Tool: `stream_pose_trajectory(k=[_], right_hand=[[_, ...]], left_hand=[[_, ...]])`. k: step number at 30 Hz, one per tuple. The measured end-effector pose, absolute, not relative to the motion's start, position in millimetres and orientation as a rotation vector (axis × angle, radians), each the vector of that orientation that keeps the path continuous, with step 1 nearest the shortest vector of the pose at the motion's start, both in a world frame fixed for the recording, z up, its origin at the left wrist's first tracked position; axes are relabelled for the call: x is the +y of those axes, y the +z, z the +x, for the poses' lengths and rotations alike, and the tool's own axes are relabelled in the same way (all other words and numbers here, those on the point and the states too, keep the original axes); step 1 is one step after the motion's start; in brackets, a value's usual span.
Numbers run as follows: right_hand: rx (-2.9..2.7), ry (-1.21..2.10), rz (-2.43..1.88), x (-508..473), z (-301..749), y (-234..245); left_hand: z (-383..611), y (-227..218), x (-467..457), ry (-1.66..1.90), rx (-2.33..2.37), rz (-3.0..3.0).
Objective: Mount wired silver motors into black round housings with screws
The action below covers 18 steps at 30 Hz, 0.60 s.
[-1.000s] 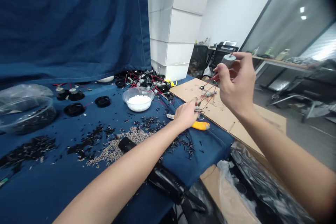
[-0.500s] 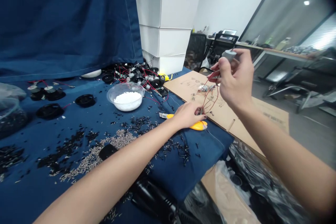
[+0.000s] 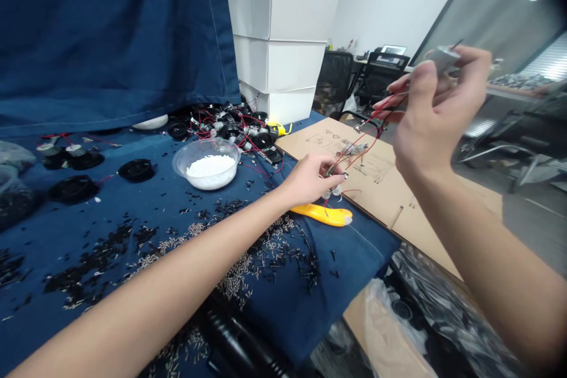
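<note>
My right hand (image 3: 436, 112) is raised above the cardboard sheet (image 3: 394, 189), fingers closed on a small silver motor (image 3: 443, 59). Thin red wires (image 3: 361, 144) run from the motor down to my left hand (image 3: 310, 180). My left hand hovers just above the table's right edge, pinching the lower ends of those wires together with small parts I cannot make out. A yellow-handled tool (image 3: 323, 215) lies on the blue cloth (image 3: 110, 307) right under my left hand.
A clear bowl of white granules (image 3: 208, 164) stands mid-table. Behind it lies a heap of black parts with red wires (image 3: 230, 127). Black discs (image 3: 137, 169) and several scattered small black and silver pieces cover the cloth. White stacked boxes (image 3: 279, 35) stand at the back.
My right hand has lifted the motor up and to the right, pulling the red wires taut. My left hand rose off the yellow tool with the wire ends.
</note>
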State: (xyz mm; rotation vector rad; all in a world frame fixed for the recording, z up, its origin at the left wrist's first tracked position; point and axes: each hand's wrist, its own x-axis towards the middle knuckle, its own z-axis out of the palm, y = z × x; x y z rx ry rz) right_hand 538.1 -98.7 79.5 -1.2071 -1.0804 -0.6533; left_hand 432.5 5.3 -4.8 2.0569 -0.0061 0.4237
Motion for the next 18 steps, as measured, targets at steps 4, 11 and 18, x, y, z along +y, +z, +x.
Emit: stream_pose_trajectory(k=[4,11,18], right_hand=[[-1.064,-0.665,-1.205,-95.3,543.0,82.4],[-1.072,-0.621,-1.185,-88.2,545.3,79.2],[-1.116,-0.582,-1.098,-85.8,536.1,71.4]], left_hand=[[440.0,-4.1,14.9,0.409,0.041,1.991],[439.2,2.9,21.8,0.413,0.049,1.960],[432.3,-2.1,21.2,0.221,0.131,1.803]])
